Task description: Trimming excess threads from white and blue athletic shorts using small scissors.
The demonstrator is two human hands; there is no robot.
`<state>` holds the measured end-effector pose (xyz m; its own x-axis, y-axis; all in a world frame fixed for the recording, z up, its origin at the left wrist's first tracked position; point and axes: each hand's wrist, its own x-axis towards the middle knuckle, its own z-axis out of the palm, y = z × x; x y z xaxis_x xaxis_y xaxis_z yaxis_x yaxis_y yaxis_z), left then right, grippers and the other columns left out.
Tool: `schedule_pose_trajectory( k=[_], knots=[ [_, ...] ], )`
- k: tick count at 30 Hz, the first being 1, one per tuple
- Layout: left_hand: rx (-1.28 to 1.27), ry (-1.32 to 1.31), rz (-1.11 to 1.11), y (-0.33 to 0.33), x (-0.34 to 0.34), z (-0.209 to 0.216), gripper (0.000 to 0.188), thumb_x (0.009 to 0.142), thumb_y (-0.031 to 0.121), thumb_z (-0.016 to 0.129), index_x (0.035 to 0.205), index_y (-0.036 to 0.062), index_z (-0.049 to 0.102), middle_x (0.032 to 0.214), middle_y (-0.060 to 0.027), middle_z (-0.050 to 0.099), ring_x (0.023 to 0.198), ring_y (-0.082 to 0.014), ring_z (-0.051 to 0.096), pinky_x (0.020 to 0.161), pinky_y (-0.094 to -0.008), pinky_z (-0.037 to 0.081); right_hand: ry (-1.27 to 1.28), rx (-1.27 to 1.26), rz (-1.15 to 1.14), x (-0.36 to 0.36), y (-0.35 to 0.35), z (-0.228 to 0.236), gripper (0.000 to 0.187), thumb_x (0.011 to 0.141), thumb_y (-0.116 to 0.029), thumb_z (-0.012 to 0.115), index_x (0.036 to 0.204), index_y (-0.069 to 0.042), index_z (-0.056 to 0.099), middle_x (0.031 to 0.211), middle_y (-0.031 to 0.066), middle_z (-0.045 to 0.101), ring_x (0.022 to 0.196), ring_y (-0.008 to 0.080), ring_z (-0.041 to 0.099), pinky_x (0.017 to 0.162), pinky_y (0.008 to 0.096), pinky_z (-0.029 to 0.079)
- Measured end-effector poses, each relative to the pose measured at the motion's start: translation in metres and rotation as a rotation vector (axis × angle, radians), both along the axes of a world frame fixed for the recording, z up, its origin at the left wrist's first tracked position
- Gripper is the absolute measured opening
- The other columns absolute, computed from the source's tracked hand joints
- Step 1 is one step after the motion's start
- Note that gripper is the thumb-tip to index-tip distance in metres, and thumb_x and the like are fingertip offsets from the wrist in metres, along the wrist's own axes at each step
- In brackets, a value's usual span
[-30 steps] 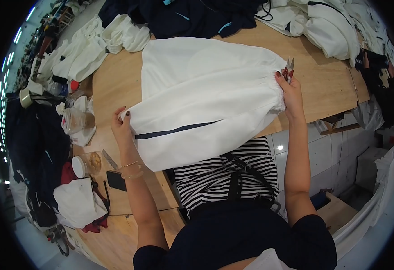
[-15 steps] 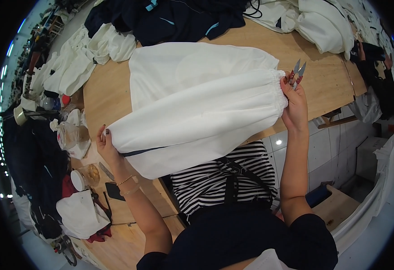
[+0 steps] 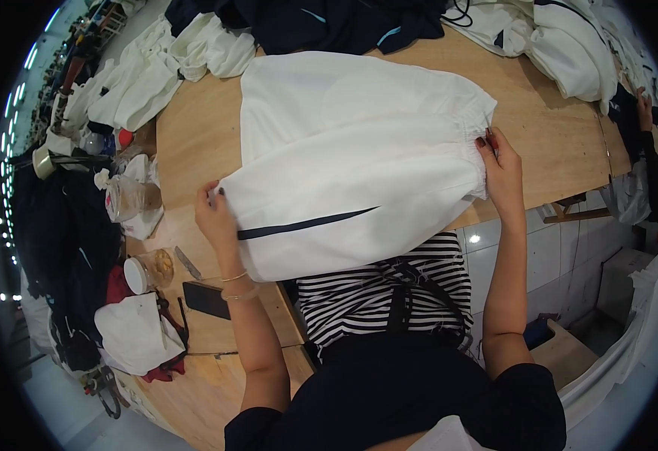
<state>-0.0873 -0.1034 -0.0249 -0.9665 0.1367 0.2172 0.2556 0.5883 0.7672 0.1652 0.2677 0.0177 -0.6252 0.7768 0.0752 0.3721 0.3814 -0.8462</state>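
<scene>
A white garment (image 3: 344, 173) with a gathered elastic edge on its right and a dark navy stripe is spread over the front of the table, two layers showing. At its left end my left hand (image 3: 216, 218) pinches the cloth between thumb and fingers. My right hand (image 3: 502, 169) is closed on the gathered elastic edge. A small red bit of the thread snips shows at the right fingers; the rest of them is hidden.
Dark navy garments (image 3: 344, 26) lie at the back, with white garments (image 3: 562, 56) at back right and more white cloth (image 3: 145, 83) at back left. On the left are a plastic jar (image 3: 148, 270), a knife (image 3: 187, 263) and a black phone (image 3: 206, 300). Another person's hand (image 3: 644, 111) shows far right.
The garment's left end has moved right with my left hand, and more of the navy stripe shows. The snips' blades, visible before above my right hand, are now out of sight.
</scene>
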Motion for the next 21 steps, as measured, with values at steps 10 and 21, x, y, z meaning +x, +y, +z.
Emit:
schedule_pose_trajectory(
  k=[10,21],
  knots=[
    [0.352,-0.076,-0.556,0.176,0.112,0.040,0.014,0.084,-0.004,0.056,0.096,0.0012,0.061,0.092,-0.0071,0.058,0.080,-0.0153,0.061,0.068,-0.0247,0.050,0.504,-0.507,0.328,-0.063,-0.069,0.057,0.015,0.095,-0.008,0.045,0.098,-0.001,0.058,0.081,0.0035,0.056,0.070,0.0077,0.049,0.065,0.0211,0.042],
    [0.114,-0.146,-0.649,0.162,0.114,0.006,0.036,0.071,-0.005,0.072,0.104,0.0054,0.061,0.099,-0.0042,0.051,0.076,-0.0152,0.052,0.065,-0.0255,0.046,0.270,-0.592,0.292,-0.032,-0.070,-0.033,0.011,0.095,-0.009,0.049,0.099,-0.003,0.057,0.076,-0.0002,0.053,0.067,0.0063,0.044,0.062,0.0186,0.038]
  ],
)
